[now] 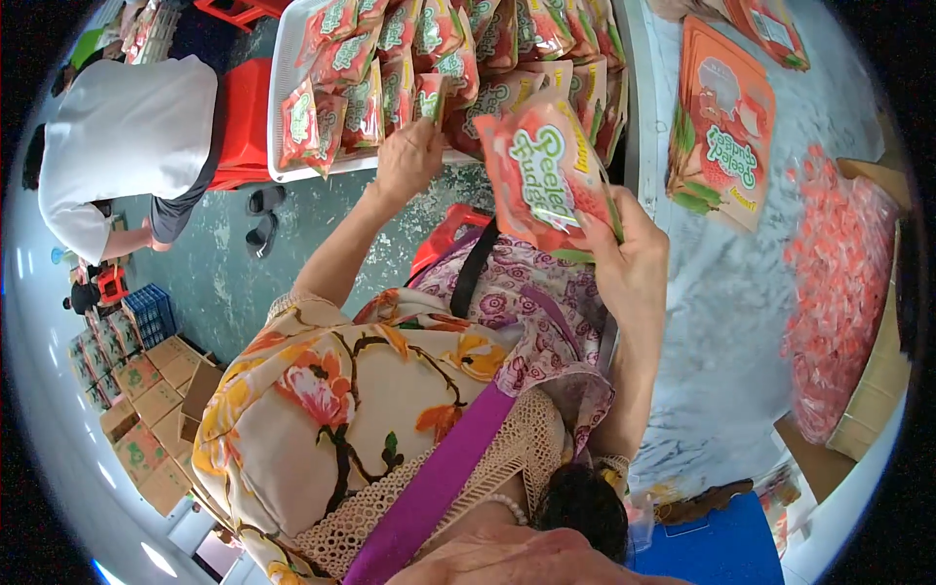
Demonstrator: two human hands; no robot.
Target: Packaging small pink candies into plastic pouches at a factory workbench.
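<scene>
My right hand [632, 255] grips a red and pink candy pouch [538, 171] by its lower right side, its printed front facing up. The pouch is tilted and held in the air in front of my apron, near the tray's right part. My left hand [410, 158] is closed at the near edge of the white plastic tray [277, 127]. Its fingers pinch the lower end of a small red and green pouch [429, 96] in that tray. Many similar filled pouches [363, 105] stand packed in rows there.
On the pale blue table at right lie a stack of flat pouches [746, 127] and a clear bag of small red pieces [834, 302] in a cardboard box [882, 361]. A blue bin [717, 546] is near. Left are a person in white [127, 136], red stools [249, 112] and cartons [156, 409].
</scene>
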